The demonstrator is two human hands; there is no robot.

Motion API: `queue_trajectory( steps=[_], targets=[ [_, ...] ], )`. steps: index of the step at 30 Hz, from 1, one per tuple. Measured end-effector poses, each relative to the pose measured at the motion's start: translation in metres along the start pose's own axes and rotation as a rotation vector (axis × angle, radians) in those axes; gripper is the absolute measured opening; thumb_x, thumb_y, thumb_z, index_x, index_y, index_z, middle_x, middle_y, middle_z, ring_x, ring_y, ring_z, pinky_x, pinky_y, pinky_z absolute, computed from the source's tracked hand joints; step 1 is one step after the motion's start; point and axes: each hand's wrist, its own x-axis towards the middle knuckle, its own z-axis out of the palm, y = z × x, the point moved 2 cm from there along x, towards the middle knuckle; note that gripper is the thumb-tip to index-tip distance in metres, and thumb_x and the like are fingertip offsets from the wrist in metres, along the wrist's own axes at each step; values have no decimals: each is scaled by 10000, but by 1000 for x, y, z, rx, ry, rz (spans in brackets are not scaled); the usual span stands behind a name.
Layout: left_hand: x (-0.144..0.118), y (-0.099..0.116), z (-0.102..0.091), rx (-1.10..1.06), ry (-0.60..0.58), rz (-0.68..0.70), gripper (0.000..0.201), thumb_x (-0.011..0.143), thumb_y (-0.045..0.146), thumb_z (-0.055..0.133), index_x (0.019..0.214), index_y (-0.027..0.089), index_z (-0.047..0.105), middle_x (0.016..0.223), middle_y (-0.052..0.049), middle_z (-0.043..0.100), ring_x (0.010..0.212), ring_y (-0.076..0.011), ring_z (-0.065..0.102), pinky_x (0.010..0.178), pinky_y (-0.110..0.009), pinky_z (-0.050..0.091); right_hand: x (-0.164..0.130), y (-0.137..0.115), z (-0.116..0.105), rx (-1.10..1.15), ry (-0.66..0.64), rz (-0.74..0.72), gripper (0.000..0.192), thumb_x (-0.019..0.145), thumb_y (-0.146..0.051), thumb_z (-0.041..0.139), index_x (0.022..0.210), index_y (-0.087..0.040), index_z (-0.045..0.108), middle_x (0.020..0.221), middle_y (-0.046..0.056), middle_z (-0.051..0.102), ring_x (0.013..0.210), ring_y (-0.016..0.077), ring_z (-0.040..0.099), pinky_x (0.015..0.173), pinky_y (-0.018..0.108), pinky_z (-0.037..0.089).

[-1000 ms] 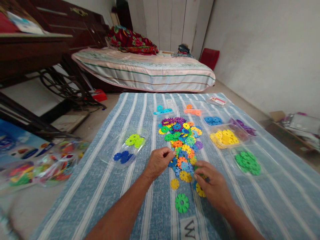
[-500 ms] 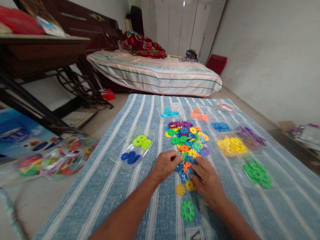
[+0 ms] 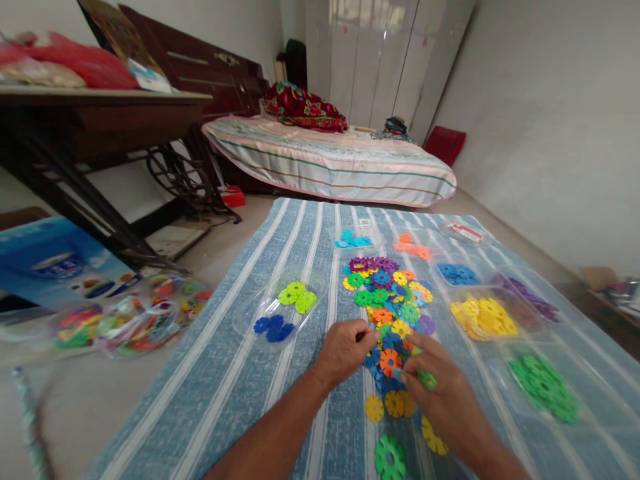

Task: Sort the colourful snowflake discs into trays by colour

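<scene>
My left hand (image 3: 346,348) is closed at the left edge of a loose heap of notched plastic discs (image 3: 381,316) in mixed colours. Its thumb and forefinger press together; anything between them is hidden. Over the heap's right side, my right hand (image 3: 447,390) has its fingers curled. A blue notched disc (image 3: 397,375) shows at the thumb tip, and a green disc (image 3: 427,380) shows between thumb and fingers. An orange disc (image 3: 390,363) lies between the hands. Nearer me are yellow discs (image 3: 374,408) and a large green disc (image 3: 390,457).
Clear trays on the striped cloth (image 3: 280,413) hold lime discs (image 3: 297,297) and dark blue discs (image 3: 273,328) at left. At right sit yellow discs (image 3: 483,317), green discs (image 3: 544,388), blue discs (image 3: 456,273) and purple discs (image 3: 530,299). Light blue discs (image 3: 353,240) and orange discs (image 3: 413,247) lie behind.
The view has shifted, so everything sits lower and farther right. My right hand has drawn its fingers in, and a green disc now shows within it. My left hand stays closed by the heap.
</scene>
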Motion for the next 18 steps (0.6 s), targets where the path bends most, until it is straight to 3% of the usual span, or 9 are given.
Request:
queue_trajectory(
  steps=[4, 9, 12, 15, 18],
  targets=[
    [0, 0, 0, -12, -3, -19, 322, 773, 380, 486, 544, 160, 544, 509, 37, 487, 519, -89, 423, 500, -196, 302, 47, -6, -6, -4, 23, -25, 120, 730, -250, 581, 617, -228, 613, 1083, 62, 618, 1043, 230, 558, 900, 425, 456],
    [0, -3, 0, -5, -3, -35, 329, 773, 372, 488, 522, 161, 522, 501, 39, 475, 509, -85, 416, 495, -198, 292, 163, -17, 1, -38, 50, -139, 124, 699, -196, 575, 582, -199, 615, 876, 38, 658, 879, 191, 602, 854, 367, 455],
    [0, -3, 0, -24, -6, -34, 326, 768, 382, 497, 530, 162, 533, 508, 40, 476, 509, -84, 424, 501, -199, 302, 223, -21, 2, -70, 215, -100, 88, 687, -260, 618, 657, -184, 653, 813, 30, 645, 788, 178, 594, 790, 346, 461],
    [0, -1, -2, -45, -8, -31, 312, 762, 374, 502, 537, 162, 542, 510, 41, 479, 507, -83, 427, 500, -199, 307, 241, -22, 1, -92, 239, -92, 139, 697, -302, 627, 734, -179, 680, 800, 26, 647, 757, 176, 592, 760, 338, 460],
    [1, 2, -3, -54, -16, -30, 325, 764, 371, 495, 516, 163, 523, 495, 43, 456, 503, -83, 417, 492, -199, 302, 212, -19, 0, -95, 100, -139, 114, 733, -258, 586, 715, -197, 680, 787, 17, 656, 756, 167, 602, 756, 318, 464]
  ],
)
